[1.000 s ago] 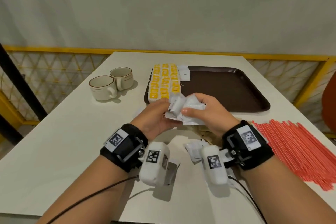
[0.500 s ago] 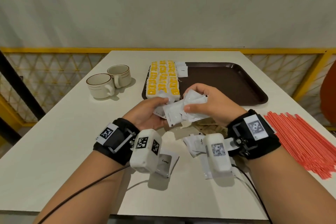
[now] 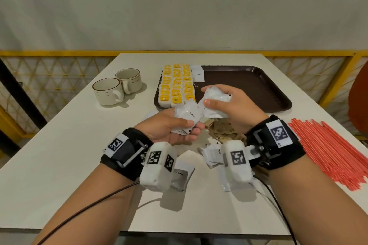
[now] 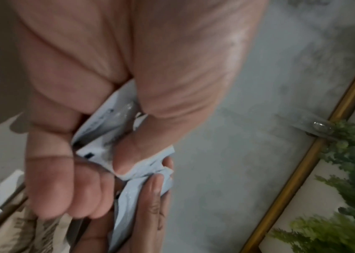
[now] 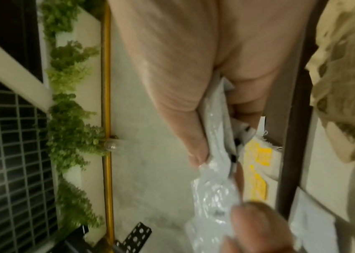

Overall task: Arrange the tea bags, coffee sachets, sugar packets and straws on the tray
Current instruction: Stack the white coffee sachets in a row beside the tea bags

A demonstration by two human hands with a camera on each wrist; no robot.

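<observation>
Table (image 3: 59,145) first, white, with the brown tray (image 3: 249,89) at twelve o'clock, tea bags (image 3: 176,85) lining its nine o'clock edge and a few coffee sachets (image 3: 198,74) beside them. Red straws (image 3: 328,151) lie at three o'clock. Right hand (image 3: 235,105) clutches a sachet bundle (image 3: 216,101); left hand (image 3: 171,129) pinches one coffee sachet (image 3: 187,114). Sorting sachets seems underway; next, carry them to the tray's open middle.

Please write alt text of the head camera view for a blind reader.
Both hands, left hand and right hand, hold white coffee sachets above a white table. Behind, a brown tray carries yellow tea bags.
</observation>
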